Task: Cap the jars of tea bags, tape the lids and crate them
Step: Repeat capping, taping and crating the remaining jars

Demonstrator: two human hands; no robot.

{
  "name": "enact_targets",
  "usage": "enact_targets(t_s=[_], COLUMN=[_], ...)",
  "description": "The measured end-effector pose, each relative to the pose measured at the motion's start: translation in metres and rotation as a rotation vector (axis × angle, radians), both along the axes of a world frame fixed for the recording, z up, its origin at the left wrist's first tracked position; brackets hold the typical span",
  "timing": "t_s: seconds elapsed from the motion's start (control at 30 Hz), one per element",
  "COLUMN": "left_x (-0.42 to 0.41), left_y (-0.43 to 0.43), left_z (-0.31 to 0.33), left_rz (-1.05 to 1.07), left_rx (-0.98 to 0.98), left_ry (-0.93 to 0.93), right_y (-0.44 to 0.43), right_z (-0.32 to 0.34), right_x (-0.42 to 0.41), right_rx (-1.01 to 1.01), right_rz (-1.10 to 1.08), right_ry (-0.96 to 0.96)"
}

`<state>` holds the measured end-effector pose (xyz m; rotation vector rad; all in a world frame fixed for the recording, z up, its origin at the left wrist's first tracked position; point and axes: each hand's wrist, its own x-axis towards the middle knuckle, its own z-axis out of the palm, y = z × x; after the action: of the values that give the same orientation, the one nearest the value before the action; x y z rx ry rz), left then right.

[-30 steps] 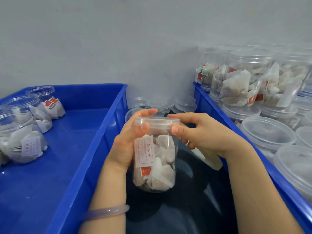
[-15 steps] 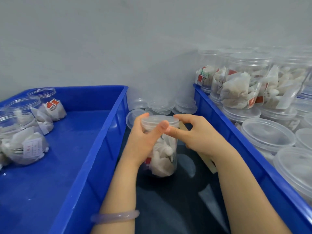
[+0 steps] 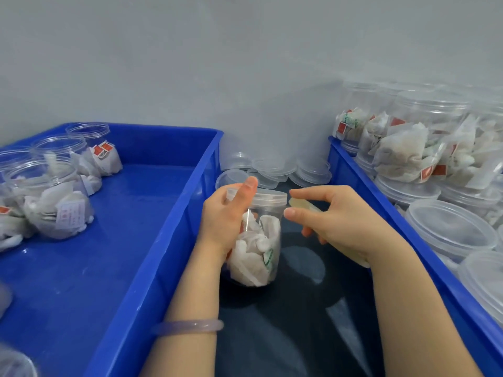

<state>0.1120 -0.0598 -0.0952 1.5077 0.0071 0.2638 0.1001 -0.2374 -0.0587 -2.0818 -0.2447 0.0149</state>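
The jar [image 3: 261, 240] stood upright on the dark table [image 3: 299, 336] in the gap between the two blue crates, just beside the right wall of the left crate [image 3: 152, 254]. It was clear plastic, packed with white tea bags, and its lid [image 3: 269, 197] sat on top. Whether any tape was on the lid could not be told.

The left hand [image 3: 226, 219] gripped the jar from the left, fingers wrapped round its far side and hidden. Its thumb [image 3: 246, 191] pointed up and lay against the left edge of the lid. A pale bangle [image 3: 187, 326] circled that wrist.

The right hand [image 3: 345, 221] hung just right of the lid. Its fingers were curled, with index finger and thumb reaching toward the jar. It held a pale, flat strip [image 3: 299, 204], whose end showed between those two fingers while the rest ran back under the palm. What the strip was could not be made out, nor whether the thumb tip touched the jar.

In the far left part of the left crate stood open jars [image 3: 54, 202] of tea bags, bunched together with no lids on. Loose lids [image 3: 275, 170] were piled on the table beyond the jar, against the grey wall [image 3: 245, 63]. The right crate [image 3: 356, 180] was filled with capped jars [image 3: 408, 148], some lying on their sides on top of others standing with their lids up.
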Motion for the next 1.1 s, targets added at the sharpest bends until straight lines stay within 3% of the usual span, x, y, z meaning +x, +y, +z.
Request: enact_targets(t_s=[0.23, 0.4, 0.53, 0.6, 0.77, 0.97, 1.1], left_x=[-0.008, -0.006, -0.002, -0.001, -0.002, 0.001, 0.001], left_y=[-0.002, -0.001, -0.005, -0.012, -0.022, -0.011, -0.007], left_z=[0.009, 0.005, 0.014, 0.014, 0.005, 0.005, 0.007], left_rz=[-0.254, -0.374, -0.048, -0.01, 0.364, 0.405, 0.3], left_rx=[0.036, -0.026, 0.156, 0.273, 0.193, 0.233, 0.216], left_ry=[-0.055, 0.039, -0.067, -0.067, -0.104, -0.124, -0.097], right_y=[-0.011, -0.01, 0.0, 0.007, 0.018, 0.011, 0.012], right_z=[0.006, 0.0, -0.002, -0.005, 0.003, 0.012, 0.01], right_x=[-0.004, -0.002, 0.0, 0.001, -0.003, -0.005, -0.007], right_rx=[0.075, 0.126, 0.147, 0.121, -0.064, -0.222, -0.184], right_rz=[0.093, 0.154, 0.035, 0.003, 0.189, 0.062, 0.064], right_ry=[0.109, 0.147, 0.083, 0.037, 0.012, -0.041, 0.027])
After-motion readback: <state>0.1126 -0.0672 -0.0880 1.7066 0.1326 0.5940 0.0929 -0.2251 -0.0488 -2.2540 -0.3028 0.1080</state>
